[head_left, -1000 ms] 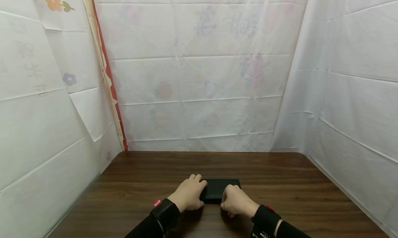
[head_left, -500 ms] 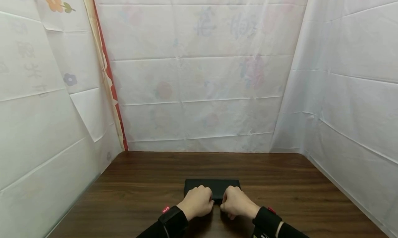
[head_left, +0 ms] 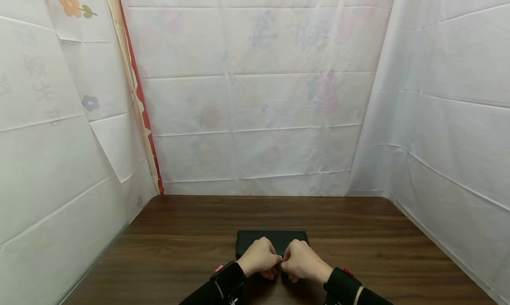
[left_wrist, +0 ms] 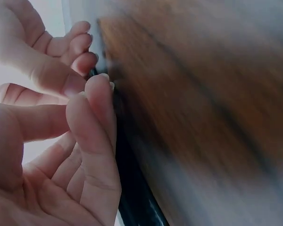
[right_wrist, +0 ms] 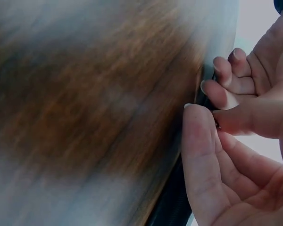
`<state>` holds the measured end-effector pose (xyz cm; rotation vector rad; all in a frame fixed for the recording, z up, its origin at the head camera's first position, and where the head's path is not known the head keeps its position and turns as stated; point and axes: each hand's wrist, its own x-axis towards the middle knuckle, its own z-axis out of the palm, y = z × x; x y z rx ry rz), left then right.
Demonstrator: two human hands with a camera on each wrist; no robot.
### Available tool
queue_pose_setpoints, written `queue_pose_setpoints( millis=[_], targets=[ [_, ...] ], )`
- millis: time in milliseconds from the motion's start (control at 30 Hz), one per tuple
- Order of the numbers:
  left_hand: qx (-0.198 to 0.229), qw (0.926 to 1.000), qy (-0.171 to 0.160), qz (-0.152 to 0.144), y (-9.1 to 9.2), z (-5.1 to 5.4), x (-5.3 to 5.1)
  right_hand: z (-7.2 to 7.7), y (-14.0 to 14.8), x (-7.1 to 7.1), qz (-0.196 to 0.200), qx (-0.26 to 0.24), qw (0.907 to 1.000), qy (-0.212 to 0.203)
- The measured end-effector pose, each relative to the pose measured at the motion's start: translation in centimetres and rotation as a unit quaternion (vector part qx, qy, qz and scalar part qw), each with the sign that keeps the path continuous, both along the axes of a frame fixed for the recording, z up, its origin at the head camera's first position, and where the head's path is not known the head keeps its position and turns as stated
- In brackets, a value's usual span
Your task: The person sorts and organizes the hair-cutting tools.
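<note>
A flat black rectangular case (head_left: 275,237) lies on the wooden table, its long front edge toward me. At the middle of that edge my left hand (head_left: 260,257) bends its fingers, and its thumb and fingertips pinch together there. Close beside it, my right hand (head_left: 302,260) pinches at the same edge with thumb and curled forefinger. In the right wrist view a small dark bit shows between the thumb and fingers; its kind is too hidden to tell. The fingertips of both hands nearly meet. Below them, the case's dark side (left_wrist: 137,188) runs along in the left wrist view.
The brown wooden table (head_left: 191,225) spreads around the case. White printed sheets hang as a back wall (head_left: 255,101), a left wall (head_left: 48,163) and a right wall (head_left: 450,119) along its edges.
My left hand has left the case's left end and moved right along the front edge to the right hand, its fingers now pinched. The right hand and the case have hardly moved.
</note>
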<state>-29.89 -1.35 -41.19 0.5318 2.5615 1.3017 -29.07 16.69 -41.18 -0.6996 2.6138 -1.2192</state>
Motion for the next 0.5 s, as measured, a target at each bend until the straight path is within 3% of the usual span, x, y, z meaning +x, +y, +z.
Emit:
queue_pose_setpoints(
  millis=[267,500],
  targets=[
    [0.023,0.9995,-0.009,0.018,0.7,-0.2,0.0,-0.2,0.2,0.0,-0.003,-0.011,0.9999,-0.008],
    [0.041,0.9935,-0.077,0.072,1.3,0.2,0.1,-0.2,0.2,0.1,0.008,-0.013,0.9999,-0.001]
  ],
)
